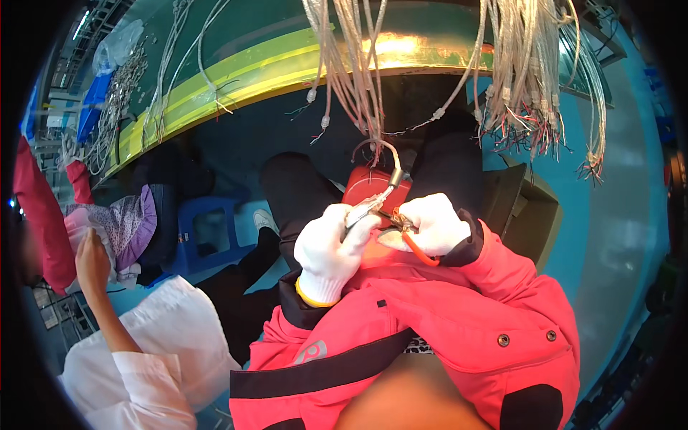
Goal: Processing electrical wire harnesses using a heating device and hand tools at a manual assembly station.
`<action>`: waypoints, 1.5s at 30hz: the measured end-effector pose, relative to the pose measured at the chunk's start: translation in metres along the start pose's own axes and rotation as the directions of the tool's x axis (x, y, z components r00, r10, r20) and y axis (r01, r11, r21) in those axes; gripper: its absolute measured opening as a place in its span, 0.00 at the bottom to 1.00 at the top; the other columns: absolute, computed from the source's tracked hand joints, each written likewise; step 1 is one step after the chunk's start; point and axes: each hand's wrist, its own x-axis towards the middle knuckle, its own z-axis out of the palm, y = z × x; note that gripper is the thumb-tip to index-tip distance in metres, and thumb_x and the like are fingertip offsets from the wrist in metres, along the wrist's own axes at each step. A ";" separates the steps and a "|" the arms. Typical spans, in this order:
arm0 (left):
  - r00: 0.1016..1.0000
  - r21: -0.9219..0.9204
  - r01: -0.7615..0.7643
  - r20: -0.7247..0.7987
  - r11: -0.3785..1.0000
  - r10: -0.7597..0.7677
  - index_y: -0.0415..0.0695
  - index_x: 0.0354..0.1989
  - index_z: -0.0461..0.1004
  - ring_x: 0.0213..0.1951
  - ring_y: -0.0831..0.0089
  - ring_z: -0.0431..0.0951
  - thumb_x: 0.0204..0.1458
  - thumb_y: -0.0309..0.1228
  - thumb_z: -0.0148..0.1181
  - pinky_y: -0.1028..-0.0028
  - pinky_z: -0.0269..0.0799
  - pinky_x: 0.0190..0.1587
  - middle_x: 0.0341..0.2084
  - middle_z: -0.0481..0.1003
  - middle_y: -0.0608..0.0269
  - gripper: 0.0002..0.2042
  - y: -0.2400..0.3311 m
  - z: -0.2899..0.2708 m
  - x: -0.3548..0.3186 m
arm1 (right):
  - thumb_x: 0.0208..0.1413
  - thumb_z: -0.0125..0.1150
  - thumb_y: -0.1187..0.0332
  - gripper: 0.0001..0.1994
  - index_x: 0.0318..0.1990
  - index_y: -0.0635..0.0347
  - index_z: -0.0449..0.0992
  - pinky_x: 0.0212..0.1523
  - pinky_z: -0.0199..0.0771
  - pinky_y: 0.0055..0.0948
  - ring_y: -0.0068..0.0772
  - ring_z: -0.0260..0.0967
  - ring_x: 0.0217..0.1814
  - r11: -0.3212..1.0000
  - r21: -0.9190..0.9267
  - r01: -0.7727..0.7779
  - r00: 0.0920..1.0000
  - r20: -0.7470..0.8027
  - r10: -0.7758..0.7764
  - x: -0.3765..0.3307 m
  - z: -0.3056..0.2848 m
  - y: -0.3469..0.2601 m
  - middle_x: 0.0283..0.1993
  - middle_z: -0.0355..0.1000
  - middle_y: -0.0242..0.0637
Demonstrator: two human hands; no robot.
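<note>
A seated worker in a pink-red jacket trims a cable over the lap; the left hand, in a white knit glove, is closed around a pale, clear-sheathed cable, pinching it near its end, while the right hand, gloved the same way, is curled shut on a small pair of orange-handled cutters — the tool's nose meets the cable just between the two hands, though whether the blades are biting or only resting there cannot be told at this size.

The cable arcs up from the hands in a loop and joins a hanging bundle of like cables draped from the green and yellow bench edge; a second, thicker bundle hangs to the right, its ends already showing bared red, white and dark cores — by the look of it a good many ends are finished, and the piece in hand is one of several in the nearer bundle not yet done; how many remain cannot be counted.

The cable itself looks thin, glossy and limp, with a small grey collar near the top of the loop; a red box sits on the knees behind the hands.

At the left, another person in a white sleeve — apart from the work — sits by a blue stool.
</note>
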 end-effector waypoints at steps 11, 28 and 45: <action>0.820 0.606 -0.495 0.089 0.622 0.565 0.39 0.29 0.73 0.14 0.73 0.70 0.48 0.31 0.61 0.76 0.65 0.18 0.15 0.70 0.61 0.08 -0.006 -0.018 0.010 | 0.40 0.70 0.58 0.21 0.14 0.58 0.63 0.15 0.53 0.30 0.35 0.52 0.11 0.994 0.105 0.023 0.993 -0.121 -0.010 0.003 0.005 -0.016 0.11 0.56 0.37; 0.590 -0.487 0.804 0.722 0.341 -0.362 0.43 0.23 0.70 0.06 0.82 0.60 0.60 0.45 0.43 0.80 0.54 0.08 0.08 0.65 0.68 0.20 -0.005 -0.046 0.009 | 0.38 0.63 0.57 0.15 0.15 0.57 0.69 0.16 0.64 0.36 0.45 0.66 0.16 0.776 -0.499 0.386 0.918 0.291 -0.270 0.038 -0.055 0.006 0.15 0.65 0.39; 0.839 -0.582 0.543 0.385 0.605 -0.384 0.38 0.30 0.71 0.07 0.77 0.62 0.61 0.39 0.42 0.79 0.59 0.11 0.12 0.69 0.62 0.17 -0.001 -0.058 0.031 | 0.46 0.62 0.59 0.14 0.24 0.63 0.71 0.19 0.64 0.32 0.37 0.66 0.18 0.943 -0.237 0.231 0.950 0.264 -0.167 0.044 -0.062 -0.008 0.21 0.69 0.40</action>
